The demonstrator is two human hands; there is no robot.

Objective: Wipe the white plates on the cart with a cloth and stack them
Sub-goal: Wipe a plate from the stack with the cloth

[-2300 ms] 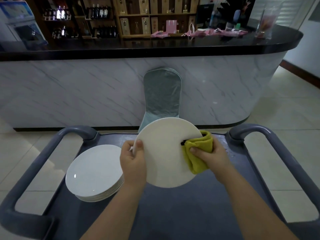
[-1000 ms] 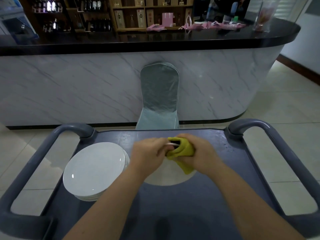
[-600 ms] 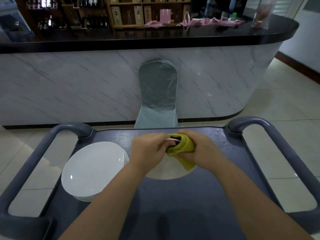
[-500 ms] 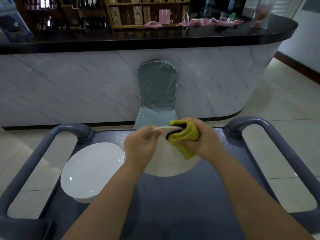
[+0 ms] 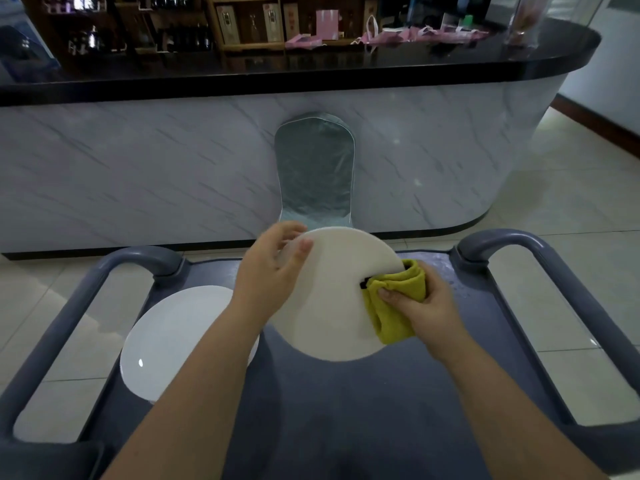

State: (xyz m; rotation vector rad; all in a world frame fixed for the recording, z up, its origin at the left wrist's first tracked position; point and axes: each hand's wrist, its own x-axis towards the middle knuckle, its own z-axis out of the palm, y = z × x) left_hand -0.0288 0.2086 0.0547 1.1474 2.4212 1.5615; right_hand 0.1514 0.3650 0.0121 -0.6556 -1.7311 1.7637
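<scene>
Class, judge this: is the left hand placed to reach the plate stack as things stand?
Probably yes: the stack lies close below the left hand, nothing between. But that hand grips the lifted plate, so it is not free.

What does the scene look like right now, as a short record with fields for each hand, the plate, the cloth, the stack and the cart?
Left hand: holds the plate by its upper left rim, thumb on the near face
Right hand: pinches the cloth over the plate's right rim
Plate: white, tilted, held above the cart
Cloth: yellow-green, folded round the rim
Stack: white plates, on the cart's left side
Cart: grey, a handle at each side
</scene>
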